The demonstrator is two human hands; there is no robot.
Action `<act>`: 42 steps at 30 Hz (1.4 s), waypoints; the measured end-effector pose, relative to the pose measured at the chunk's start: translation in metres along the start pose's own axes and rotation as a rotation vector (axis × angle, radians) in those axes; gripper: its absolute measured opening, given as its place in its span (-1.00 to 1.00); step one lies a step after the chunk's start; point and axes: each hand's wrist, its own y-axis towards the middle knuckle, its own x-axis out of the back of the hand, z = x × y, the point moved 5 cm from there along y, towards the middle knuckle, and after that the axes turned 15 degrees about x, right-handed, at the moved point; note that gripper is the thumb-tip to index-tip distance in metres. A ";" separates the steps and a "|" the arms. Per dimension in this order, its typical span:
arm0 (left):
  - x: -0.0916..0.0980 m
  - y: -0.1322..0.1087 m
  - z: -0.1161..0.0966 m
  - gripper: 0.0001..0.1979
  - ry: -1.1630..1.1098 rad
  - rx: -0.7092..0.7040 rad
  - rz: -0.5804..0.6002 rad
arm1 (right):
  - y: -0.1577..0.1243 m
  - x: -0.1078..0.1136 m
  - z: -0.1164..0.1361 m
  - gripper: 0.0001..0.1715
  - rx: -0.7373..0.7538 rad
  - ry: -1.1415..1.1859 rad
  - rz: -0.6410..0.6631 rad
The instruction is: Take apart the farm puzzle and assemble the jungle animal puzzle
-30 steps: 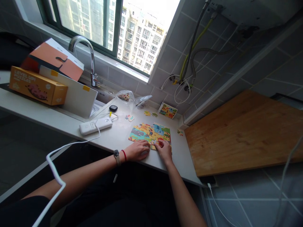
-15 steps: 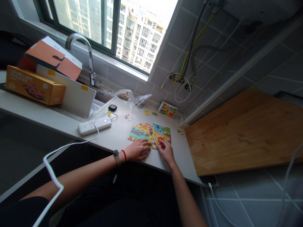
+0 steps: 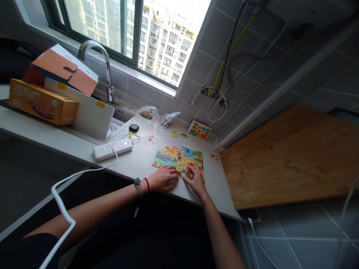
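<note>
A partly assembled jigsaw puzzle (image 3: 179, 151) with animal pictures lies flat on the white counter. My left hand (image 3: 165, 178) rests palm down at its near edge, fingers stretched out and slightly curled. My right hand (image 3: 196, 182) is at the puzzle's near right part, thumb and forefinger at either side of a yellowish puzzle piece (image 3: 185, 172). That piece is partly hidden by the fingers. Loose puzzle pieces lie around: a pale one (image 3: 153, 139) at left, a yellow one (image 3: 174, 133) and a green one (image 3: 183, 135) behind, another (image 3: 214, 156) at right.
A picture card (image 3: 199, 130) leans against the wall. Plastic bags (image 3: 148, 113) lie near the sink. A white power bank (image 3: 112, 149) with a cable and a black case (image 3: 134, 127) are at left. A puzzle box (image 3: 42, 102) stands farther left; a wooden board (image 3: 291, 157) borders the right.
My right thumb has moved left and spread from the forefinger around the piece. The puzzle's near right part has shifted slightly toward me. My left hand stays nearly still.
</note>
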 end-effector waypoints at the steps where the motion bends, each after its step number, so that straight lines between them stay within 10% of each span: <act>1: 0.000 0.000 0.000 -0.77 -0.005 0.000 -0.006 | 0.000 0.001 0.002 -0.31 0.004 0.023 -0.011; 17: 0.029 0.013 0.026 -0.81 -0.363 0.208 -0.165 | 0.009 -0.001 -0.009 -0.34 -0.310 0.611 -0.339; 28: 0.056 0.080 0.100 -0.44 -0.900 0.500 0.062 | 0.084 -0.045 0.014 -0.52 -0.395 0.979 -0.466; 33: 0.064 0.101 0.139 -0.50 -0.968 0.613 -0.110 | 0.114 -0.073 0.010 -0.49 -0.396 0.944 -0.294; 42: 0.083 0.095 0.190 -0.66 -0.843 0.843 -0.039 | 0.154 -0.069 -0.025 -0.42 -0.219 0.615 -0.204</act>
